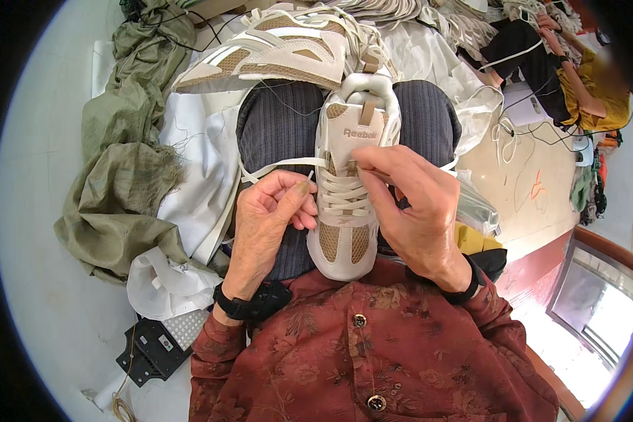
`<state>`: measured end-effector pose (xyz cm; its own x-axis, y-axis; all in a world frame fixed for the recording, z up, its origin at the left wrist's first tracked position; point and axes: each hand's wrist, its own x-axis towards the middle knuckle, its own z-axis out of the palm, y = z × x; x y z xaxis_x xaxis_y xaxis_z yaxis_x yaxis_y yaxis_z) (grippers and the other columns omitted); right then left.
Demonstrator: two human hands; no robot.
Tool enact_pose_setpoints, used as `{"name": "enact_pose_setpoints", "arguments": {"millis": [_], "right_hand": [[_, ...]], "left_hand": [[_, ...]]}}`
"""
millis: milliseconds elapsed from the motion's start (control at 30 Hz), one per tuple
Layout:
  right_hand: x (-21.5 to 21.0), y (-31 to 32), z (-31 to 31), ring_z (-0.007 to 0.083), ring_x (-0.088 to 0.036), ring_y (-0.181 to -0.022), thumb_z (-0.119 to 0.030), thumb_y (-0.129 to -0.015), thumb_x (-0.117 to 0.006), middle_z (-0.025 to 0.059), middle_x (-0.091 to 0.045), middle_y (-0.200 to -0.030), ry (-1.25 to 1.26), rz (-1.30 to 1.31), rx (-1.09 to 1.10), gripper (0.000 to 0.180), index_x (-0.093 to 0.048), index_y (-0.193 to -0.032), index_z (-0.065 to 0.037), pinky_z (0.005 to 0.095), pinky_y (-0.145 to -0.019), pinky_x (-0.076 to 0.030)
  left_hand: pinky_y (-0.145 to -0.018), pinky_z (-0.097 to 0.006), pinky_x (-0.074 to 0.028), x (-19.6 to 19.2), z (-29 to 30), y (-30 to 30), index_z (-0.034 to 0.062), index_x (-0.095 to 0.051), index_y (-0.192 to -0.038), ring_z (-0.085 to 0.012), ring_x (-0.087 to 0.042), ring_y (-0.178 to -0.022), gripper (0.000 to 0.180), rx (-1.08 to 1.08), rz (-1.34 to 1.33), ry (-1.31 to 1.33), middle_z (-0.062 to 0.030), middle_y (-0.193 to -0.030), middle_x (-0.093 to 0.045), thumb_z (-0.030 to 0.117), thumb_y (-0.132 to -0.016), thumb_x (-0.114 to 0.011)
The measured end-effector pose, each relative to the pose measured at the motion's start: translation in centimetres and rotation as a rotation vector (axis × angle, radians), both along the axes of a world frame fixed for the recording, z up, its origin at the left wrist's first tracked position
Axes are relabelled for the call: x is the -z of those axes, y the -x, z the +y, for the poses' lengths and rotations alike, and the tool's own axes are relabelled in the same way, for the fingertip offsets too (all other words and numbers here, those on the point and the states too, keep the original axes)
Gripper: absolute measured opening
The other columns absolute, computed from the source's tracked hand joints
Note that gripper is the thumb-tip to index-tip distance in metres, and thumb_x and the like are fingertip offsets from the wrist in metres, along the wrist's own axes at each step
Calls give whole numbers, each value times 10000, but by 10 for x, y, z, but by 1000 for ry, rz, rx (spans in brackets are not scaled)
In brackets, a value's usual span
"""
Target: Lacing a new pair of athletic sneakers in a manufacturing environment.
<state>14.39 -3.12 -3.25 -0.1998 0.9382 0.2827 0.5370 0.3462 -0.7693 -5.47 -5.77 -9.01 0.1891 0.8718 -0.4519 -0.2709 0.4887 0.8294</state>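
A cream and tan shoe upper (342, 252) rests lengthwise between my knees, its toe toward my body. A flat off-white shoelace (346, 198) crosses its front in several rows. My left hand (273, 209) is closed beside the upper's left edge, pinching the lace with its pale tip poking up between thumb and finger. My right hand (416, 204) lies over the upper's right side. Its thumb and forefinger are pinched together by the tongue (355, 141), and what they grip is hidden. A loose stretch of lace runs left from the upper across my thigh.
More shoe uppers (288, 53) lie just beyond my knees, with stacked pieces behind them. Olive cloth (130, 190) and white sheeting (200, 155) are heaped at left. A black device (155, 350) sits lower left. Another person in a yellow top (591, 88) works at upper right, near cables.
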Motion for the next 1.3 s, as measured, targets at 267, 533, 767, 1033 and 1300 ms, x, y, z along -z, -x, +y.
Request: {"name": "enact_pose_setpoints", "arguments": {"millis": [267,533,767,1033,1300], "right_hand": [[4,-8,10,264,-601,-847,-8,-695,-658,87,-612,-935,-341,-276,-148,281,-645,-976,-11,386,-705,-444],[-1,6,8,238,-527,-759,-135,-636,-635,89,-518,-818,-478,-502,-338,224,-615,-806,9,364,-688,-413],[-6,11,7,232,-521,-691,-115,-642,-635,81,-486,-744,-466,-551,-371,172,-597,-747,16,352,-665,-409],[-64,38,-31,293,-577,-745,-93,-833,-563,127,-484,-824,58,521,-942,127,-490,-832,11,389,-617,-483],[-39,36,-41,331,-576,-732,-51,-834,-596,149,-524,-750,429,754,-1098,114,-530,-800,35,400,-648,-461]], "left_hand": [[-564,-152,-454,-3,-1,-2,10,-663,-1001,-47,-593,-609,203,-10,18,0,-13,-764,-656,207,-996,-613],[-594,-180,-466,-1,-3,-2,13,-673,-1012,-71,-631,-636,213,-24,1,-1,-24,-783,-677,215,-997,-606],[-599,-184,-464,-1,-2,-2,13,-667,-1028,-74,-630,-652,216,-28,-10,-4,-21,-794,-674,217,-1000,-603],[-662,-246,-545,-24,-4,-4,34,-561,-996,-156,-696,-730,199,79,-167,39,-130,-948,-697,229,-1027,-543],[-690,-259,-560,-36,3,-14,36,-554,-1016,-171,-697,-752,212,170,-305,12,-175,-1028,-691,247,-1023,-533]]}}
